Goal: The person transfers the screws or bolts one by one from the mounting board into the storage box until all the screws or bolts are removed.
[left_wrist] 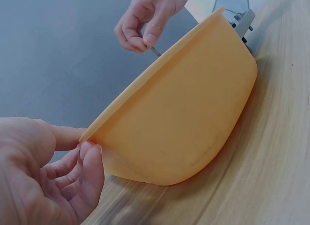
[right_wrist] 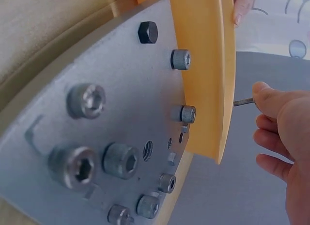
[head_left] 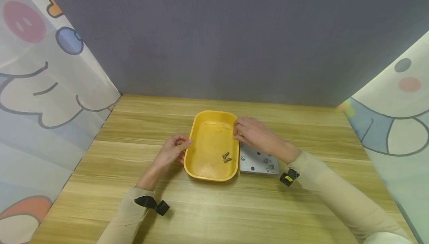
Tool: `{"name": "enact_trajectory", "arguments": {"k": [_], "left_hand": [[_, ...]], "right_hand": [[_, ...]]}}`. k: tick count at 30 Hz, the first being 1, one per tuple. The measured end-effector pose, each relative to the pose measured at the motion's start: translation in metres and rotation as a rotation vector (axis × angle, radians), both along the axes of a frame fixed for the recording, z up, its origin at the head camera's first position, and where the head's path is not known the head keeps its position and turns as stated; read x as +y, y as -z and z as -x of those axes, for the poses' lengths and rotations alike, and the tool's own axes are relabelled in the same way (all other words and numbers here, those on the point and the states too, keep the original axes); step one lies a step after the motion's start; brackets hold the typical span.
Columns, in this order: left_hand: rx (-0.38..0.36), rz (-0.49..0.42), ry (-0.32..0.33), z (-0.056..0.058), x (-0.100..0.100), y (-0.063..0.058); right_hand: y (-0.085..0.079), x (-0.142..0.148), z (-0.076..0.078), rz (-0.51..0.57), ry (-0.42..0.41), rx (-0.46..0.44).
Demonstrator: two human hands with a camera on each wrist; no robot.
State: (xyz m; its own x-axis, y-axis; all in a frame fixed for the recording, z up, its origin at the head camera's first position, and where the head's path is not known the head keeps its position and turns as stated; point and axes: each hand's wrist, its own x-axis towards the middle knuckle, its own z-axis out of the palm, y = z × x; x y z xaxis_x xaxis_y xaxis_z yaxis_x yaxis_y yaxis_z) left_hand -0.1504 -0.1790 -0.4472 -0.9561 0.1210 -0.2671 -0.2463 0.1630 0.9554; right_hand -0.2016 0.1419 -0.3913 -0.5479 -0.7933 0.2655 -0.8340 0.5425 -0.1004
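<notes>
A yellow plastic tray [head_left: 206,151] stands on the wooden table, with a few small bolts [head_left: 226,158] lying on its floor. My left hand [head_left: 171,151] pinches the tray's left rim between thumb and fingers, as the left wrist view shows. Over the right rim is my right hand [head_left: 256,134], which holds a small bolt [right_wrist: 243,102] by one end between thumb and forefinger. The bolt's bare shank points toward the tray. Beside the tray's right wall, below the right forearm, sits a grey metal plate [right_wrist: 131,74] with several socket-head bolts [right_wrist: 121,160] and open holes.
A black hex-head bolt [right_wrist: 147,32] also stands in the plate. The wooden table [head_left: 201,214] extends around the tray, with a dark grey panel [head_left: 214,43] behind it. Cartoon-printed sheets [head_left: 50,69] hang at both sides.
</notes>
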Motion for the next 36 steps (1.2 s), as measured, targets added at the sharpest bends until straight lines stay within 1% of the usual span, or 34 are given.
{"name": "enact_trajectory", "arguments": {"k": [4,11,20,28,36], "left_hand": [[0.001,-0.002,-0.003,0.0,-0.001,0.001],[0.003,0.005,-0.003,0.0,-0.001,0.002],[0.009,0.0,-0.001,0.0,0.0,0.001],[0.009,-0.011,-0.004,0.002,0.002,0.002],[0.004,-0.016,-0.016,-0.001,0.002,0.002]], "right_hand": [[-0.002,-0.005,0.001,-0.038,-0.04,0.031],[-0.003,-0.011,0.003,-0.108,-0.075,0.048],[-0.002,-0.016,0.005,-0.185,-0.079,0.071],[0.0,-0.025,0.007,-0.26,-0.115,0.035],[-0.001,-0.036,0.008,-0.356,-0.13,-0.012]]}}
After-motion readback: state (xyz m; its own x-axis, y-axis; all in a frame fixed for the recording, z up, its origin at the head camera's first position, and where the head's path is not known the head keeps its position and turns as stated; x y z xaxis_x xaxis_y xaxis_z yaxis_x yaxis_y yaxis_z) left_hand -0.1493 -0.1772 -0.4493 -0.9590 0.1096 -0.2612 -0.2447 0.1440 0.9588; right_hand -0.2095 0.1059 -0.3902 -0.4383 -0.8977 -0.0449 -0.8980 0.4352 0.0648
